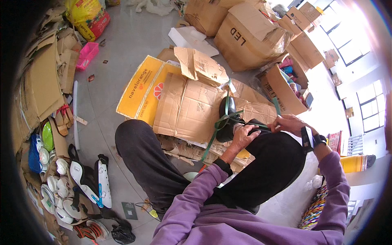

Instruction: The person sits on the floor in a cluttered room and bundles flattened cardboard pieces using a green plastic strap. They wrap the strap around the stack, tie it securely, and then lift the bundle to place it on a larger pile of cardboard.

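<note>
A green strap runs over a flattened cardboard stack and forms loose loops above a black shoe. The shoe presses on the stack. My right hand has its fingers closed on the strap beside the bent right knee, and a strap end rises above that hand. My left hand is by the ankle with its fingertips at the strap; whether it grips is partly hidden. On the left of the stack lies a yellow printed carton panel, and a torn cardboard piece rests across the far edge.
Large cardboard boxes stand beyond the stack. An open carton of mixed items is at right. Plates and bowls, white braces and cardboard piles line the left. A pink plastic basket sits farther off.
</note>
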A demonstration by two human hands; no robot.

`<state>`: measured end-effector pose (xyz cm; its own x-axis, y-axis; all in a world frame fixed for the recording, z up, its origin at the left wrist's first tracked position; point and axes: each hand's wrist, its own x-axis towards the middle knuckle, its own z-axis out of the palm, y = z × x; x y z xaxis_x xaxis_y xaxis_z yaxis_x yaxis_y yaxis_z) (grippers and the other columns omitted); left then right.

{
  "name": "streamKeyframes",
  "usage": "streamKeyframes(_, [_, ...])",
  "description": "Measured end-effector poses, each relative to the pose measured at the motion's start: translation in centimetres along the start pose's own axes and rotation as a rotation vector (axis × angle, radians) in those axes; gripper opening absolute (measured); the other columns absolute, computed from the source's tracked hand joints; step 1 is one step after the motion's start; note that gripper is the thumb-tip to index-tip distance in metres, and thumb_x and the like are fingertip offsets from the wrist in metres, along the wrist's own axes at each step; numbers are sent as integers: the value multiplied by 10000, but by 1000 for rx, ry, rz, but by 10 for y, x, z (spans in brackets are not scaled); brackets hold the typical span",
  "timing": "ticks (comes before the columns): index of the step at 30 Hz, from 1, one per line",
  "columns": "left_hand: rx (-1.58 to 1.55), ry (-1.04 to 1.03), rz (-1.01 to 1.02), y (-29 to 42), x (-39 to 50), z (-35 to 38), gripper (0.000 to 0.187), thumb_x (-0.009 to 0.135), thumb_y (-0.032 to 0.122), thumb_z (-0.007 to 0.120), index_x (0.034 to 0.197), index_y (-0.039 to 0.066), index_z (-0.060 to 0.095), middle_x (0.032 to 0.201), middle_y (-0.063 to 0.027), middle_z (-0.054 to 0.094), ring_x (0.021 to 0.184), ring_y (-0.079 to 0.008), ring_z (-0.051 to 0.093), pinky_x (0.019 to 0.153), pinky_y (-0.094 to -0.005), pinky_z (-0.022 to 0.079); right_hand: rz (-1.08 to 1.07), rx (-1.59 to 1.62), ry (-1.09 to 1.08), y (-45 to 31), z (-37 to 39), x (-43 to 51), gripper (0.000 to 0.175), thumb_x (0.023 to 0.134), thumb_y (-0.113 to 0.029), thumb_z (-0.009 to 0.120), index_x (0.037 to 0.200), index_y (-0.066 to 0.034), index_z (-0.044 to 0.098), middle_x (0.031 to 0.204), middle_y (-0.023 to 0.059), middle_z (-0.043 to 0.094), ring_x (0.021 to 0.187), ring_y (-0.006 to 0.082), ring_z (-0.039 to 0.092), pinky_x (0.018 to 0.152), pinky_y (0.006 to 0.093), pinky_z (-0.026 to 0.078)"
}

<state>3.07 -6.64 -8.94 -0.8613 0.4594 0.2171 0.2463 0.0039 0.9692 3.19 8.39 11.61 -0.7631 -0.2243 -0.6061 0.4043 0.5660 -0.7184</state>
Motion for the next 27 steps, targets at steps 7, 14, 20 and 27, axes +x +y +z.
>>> streamKeyframes(7, [238,-28,463,-33,33,16,237,801,237,497,934,83,618,841,-120,629,794,-295,615,692,-362,483,-189,260,420,37,19,10,320,964,-262,346,799,-8,448,747,63,504,813,187,564,835,343,455])
streamKeyframes(14, [385,-25,312,-26,29,31,193,830,200,439,952,102,553,846,-145,624,769,-333,618,618,-407,497,-439,634,439,51,24,41,334,938,-333,402,763,-52,448,598,30,398,656,182,468,847,411,420])
streamKeyframes(20, [384,-267,252,9,0,24,306,851,141,409,1140,95,500,963,-192,598,914,-330,579,758,-395,452,-583,561,402,40,27,29,295,925,-307,445,755,-67,458,603,26,417,676,176,460,836,391,403])
streamKeyframes(27, [125,-278,298,42,-53,-5,326,799,322,476,1004,82,555,929,-182,616,871,-348,586,733,-438,456,-714,759,350,48,28,27,321,918,-331,454,765,-49,472,631,33,425,716,192,485,827,374,404])
